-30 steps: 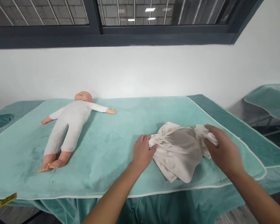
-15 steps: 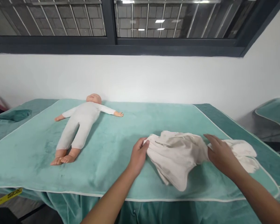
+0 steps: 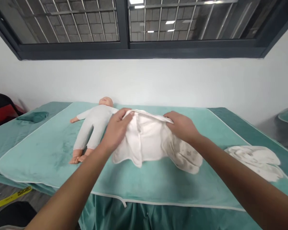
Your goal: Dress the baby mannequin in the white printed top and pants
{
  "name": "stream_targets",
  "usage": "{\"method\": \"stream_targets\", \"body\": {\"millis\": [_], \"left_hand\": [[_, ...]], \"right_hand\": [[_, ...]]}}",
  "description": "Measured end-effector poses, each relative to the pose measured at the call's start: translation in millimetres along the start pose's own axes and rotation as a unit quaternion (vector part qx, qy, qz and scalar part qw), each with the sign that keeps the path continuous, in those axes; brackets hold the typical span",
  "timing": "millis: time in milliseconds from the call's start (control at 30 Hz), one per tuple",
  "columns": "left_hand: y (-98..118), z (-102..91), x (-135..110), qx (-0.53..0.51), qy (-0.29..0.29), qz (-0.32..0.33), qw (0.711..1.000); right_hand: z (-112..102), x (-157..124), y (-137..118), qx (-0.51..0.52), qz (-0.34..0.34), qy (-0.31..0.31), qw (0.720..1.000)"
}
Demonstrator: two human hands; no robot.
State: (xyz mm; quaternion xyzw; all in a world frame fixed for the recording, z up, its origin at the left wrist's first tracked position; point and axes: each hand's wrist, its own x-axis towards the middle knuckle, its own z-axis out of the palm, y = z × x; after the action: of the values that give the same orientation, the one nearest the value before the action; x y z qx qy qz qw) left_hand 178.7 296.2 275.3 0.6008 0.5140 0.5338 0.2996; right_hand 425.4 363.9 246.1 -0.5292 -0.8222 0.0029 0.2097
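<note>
A white baby garment (image 3: 151, 137) hangs stretched between my two hands above the green bed cover (image 3: 144, 188). My left hand (image 3: 117, 126) is closed on its upper left edge. At the upper right edge, my right hand (image 3: 181, 124) pinches the cloth. A patterned part of the garment droops below the right hand. Left of my hands, a baby doll (image 3: 93, 121) in white clothing lies on its back, its head toward the wall. My left hand covers the doll's arm on that side.
Folded white cloths (image 3: 256, 161) lie at the right of the bed. A barred window (image 3: 134, 51) is set in the white wall (image 3: 158, 83) behind. A red and black bag (image 3: 2, 110) sits at the far left; yellow tape (image 3: 11, 198) marks the floor.
The garment was bunched lower and to the right. Both hands have lifted it up and left and spread it; my right hand, formerly with fingers extended, now grips its edge. The view has shifted slightly.
</note>
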Motion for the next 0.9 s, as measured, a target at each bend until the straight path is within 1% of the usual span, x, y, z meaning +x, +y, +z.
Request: {"method": "stream_targets", "body": {"millis": [33,100,133,167,200,233,300,333,400,433,500,533,600,667,733,800,900], "left_hand": [[2,-11.4,-2,0.036,0.041,0.001,0.999],[5,-26.2,-11,0.101,0.113,-0.01,0.988],[5,-28.3,-17,0.125,0.136,-0.012,0.983],[4,-26.5,-23,0.146,0.146,-0.004,0.979],[1,-20.9,-29,0.165,0.141,0.018,0.976],[-3,-11.9,-35,0.187,0.122,0.052,0.973],[-16,12.7,-45,0.242,0.059,0.13,0.96],[-23,26.3,-49,0.271,0.025,0.156,0.949],[-36,50.2,-55,0.32,-0.031,0.161,0.933],[-41,58.7,-57,0.336,-0.05,0.157,0.927],[-46,66.5,-58,0.351,-0.076,0.141,0.922],[-45,65.6,-56,0.353,-0.082,0.131,0.923],[-41,55.8,-50,0.352,-0.079,0.113,0.926],[-36,39.2,-41,0.356,-0.05,0.105,0.927],[-30,20.8,-32,0.363,-0.003,0.104,0.926],[-25,5.0,-27,0.364,0.035,0.103,0.925],[-13,-9.7,-28,0.323,0.051,0.095,0.94]], "right_hand": [[-2,0,0,-0.008,0.013,0.008,1.0],[-5,-3,-2,0.025,0.033,0.022,0.999],[-6,-7,-6,0.057,0.039,0.029,0.997],[-7,-10,-11,0.091,0.042,0.036,0.994],[-8,-14,-17,0.121,0.04,0.041,0.991],[-8,-17,-24,0.141,0.035,0.045,0.988],[-10,-23,-39,0.152,0.018,0.047,0.987],[-11,-26,-45,0.146,0.01,0.048,0.988],[-16,-31,-54,0.115,0.001,0.049,0.992],[-19,-34,-56,0.092,0.001,0.052,0.994],[-25,-40,-54,0.04,0.002,0.065,0.997],[-28,-44,-49,0.012,0.004,0.073,0.997],[-35,-51,-35,-0.049,0.01,0.088,0.995],[-39,-58,-16,-0.105,0.015,0.097,0.99],[-41,-64,2,-0.139,0.03,0.102,0.985],[-43,-71,14,-0.128,0.059,0.098,0.985],[-46,-78,18,-0.024,0.101,0.086,0.991]]}}
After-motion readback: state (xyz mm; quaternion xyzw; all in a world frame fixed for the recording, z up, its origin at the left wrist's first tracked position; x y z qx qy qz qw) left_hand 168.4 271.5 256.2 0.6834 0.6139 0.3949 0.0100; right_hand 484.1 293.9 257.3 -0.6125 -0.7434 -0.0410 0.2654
